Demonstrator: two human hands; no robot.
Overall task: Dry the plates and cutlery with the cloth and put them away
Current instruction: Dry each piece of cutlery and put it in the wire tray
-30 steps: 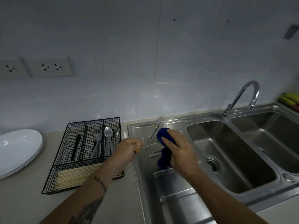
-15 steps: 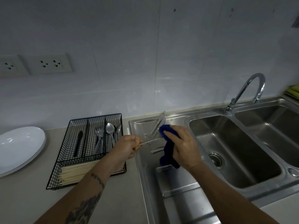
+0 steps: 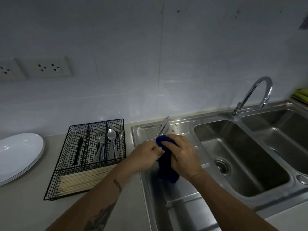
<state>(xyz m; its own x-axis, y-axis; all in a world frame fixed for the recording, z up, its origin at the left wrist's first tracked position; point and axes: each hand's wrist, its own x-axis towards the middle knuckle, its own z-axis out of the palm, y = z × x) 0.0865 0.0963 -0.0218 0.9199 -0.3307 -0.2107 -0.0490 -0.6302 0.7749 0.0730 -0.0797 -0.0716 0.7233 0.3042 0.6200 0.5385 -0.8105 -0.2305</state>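
Note:
My left hand (image 3: 143,155) pinches a slim metal piece of cutlery (image 3: 160,153); almost all of it is hidden. My right hand (image 3: 183,155) grips a dark blue cloth (image 3: 166,171) wrapped around that piece, right against my left fingers. Both hands are over the steel drainboard (image 3: 180,194). Two table knives (image 3: 164,126) lie on the drainboard behind the hands. A black wire cutlery basket (image 3: 96,122) sits left of the sink and holds forks (image 3: 100,140), spoons (image 3: 111,135), a black-handled utensil (image 3: 80,147) and chopsticks (image 3: 83,179). White plates (image 3: 18,152) are stacked at far left.
A double steel sink (image 3: 233,155) with a curved faucet (image 3: 256,92) lies to the right. Green sponges (image 3: 301,95) sit at the far right edge. Wall sockets (image 3: 48,67) are above the counter. Small food specks dot the drainboard's back.
My hands have come together: the cloth in my right hand slid along the cutlery toward my left fingers, so the bare metal seen between them before is now covered.

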